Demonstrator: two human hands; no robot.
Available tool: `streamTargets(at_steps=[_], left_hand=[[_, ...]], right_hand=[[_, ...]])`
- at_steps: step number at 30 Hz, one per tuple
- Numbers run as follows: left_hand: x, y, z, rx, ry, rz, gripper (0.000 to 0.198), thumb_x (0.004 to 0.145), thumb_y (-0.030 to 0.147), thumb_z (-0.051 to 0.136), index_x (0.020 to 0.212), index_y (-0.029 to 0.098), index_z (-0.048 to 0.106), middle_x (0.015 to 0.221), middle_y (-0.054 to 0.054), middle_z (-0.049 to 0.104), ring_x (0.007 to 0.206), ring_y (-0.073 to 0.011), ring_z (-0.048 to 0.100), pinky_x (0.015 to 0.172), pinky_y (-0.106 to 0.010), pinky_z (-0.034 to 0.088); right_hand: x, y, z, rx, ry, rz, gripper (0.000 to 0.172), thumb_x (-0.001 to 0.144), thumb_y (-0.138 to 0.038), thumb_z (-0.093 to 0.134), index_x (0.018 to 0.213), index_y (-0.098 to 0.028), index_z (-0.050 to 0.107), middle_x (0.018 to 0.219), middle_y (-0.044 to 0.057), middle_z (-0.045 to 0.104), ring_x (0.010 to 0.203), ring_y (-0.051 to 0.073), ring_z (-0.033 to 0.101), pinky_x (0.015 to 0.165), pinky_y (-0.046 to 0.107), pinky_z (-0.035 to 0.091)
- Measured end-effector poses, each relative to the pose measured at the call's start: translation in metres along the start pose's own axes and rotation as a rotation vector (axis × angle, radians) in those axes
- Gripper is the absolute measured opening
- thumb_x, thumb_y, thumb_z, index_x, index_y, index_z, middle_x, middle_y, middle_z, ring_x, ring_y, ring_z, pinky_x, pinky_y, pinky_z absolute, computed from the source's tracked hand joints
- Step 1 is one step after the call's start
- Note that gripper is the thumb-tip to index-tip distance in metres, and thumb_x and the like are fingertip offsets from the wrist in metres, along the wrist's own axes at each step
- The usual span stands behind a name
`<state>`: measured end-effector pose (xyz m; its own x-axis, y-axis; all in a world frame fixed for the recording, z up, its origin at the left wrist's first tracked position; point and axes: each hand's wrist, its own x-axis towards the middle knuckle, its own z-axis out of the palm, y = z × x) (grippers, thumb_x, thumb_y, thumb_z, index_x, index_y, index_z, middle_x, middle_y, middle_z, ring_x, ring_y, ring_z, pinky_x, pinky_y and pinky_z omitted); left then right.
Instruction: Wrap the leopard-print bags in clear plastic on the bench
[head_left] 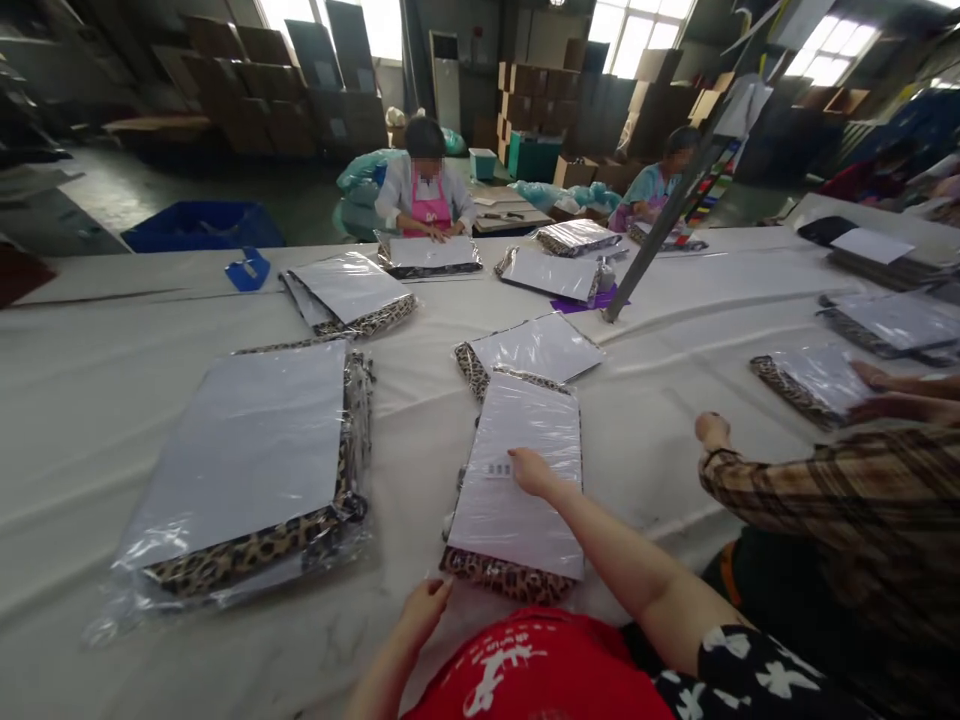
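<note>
In front of me lies a clear plastic bag (525, 520) holding folded leopard-print fabric and a white sheet. My right hand (531, 472) rests on top of it, fingers drawn together beside a small printed label (498, 469); whether something is between those fingers is hidden. At the near left corner of the bag, my left hand (426, 606) has its fingers closed on what looks like the plastic edge. The far end of this bag touches another bagged leopard-print bundle (536, 348). A larger bagged stack (255, 440) lies to the left.
More bagged bundles (349, 288) lie across the white-covered table (420, 460). A slanted metal post (660, 235) rises from it. A blue tape dispenser (247, 270) stands at the far left. At right, a co-worker's plaid sleeve (795, 490) is close by. Another person (426, 195) works opposite.
</note>
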<state>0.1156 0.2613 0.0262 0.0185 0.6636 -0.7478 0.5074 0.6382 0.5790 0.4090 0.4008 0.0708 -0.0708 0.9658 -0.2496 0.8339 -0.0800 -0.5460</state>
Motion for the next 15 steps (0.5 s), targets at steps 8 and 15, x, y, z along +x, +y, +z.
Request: streamTargets(at_steps=[8, 15], left_hand=[[-0.004, -0.013, -0.001, -0.135, -0.012, -0.068, 0.06, 0.06, 0.065, 0.058, 0.091, 0.013, 0.062, 0.087, -0.012, 0.068, 0.082, -0.0259, 0.065, 0.066, -0.034, 0.049], [-0.004, -0.01, 0.0, -0.088, -0.023, -0.083, 0.056, 0.061, 0.065, 0.061, 0.083, 0.014, 0.064, 0.082, -0.01, 0.068, 0.08, -0.0241, 0.065, 0.065, -0.032, 0.05]], right_hand=[[0.008, -0.023, 0.017, -0.134, -0.101, 0.008, 0.04, 0.075, -0.005, 0.049, 0.113, -0.009, 0.06, 0.116, 0.016, 0.06, 0.11, 0.023, 0.052, 0.097, 0.031, 0.036], [0.01, -0.023, 0.019, -0.127, -0.08, 0.058, 0.042, 0.075, -0.007, 0.049, 0.116, -0.007, 0.058, 0.117, 0.017, 0.059, 0.112, 0.024, 0.053, 0.099, 0.032, 0.037]])
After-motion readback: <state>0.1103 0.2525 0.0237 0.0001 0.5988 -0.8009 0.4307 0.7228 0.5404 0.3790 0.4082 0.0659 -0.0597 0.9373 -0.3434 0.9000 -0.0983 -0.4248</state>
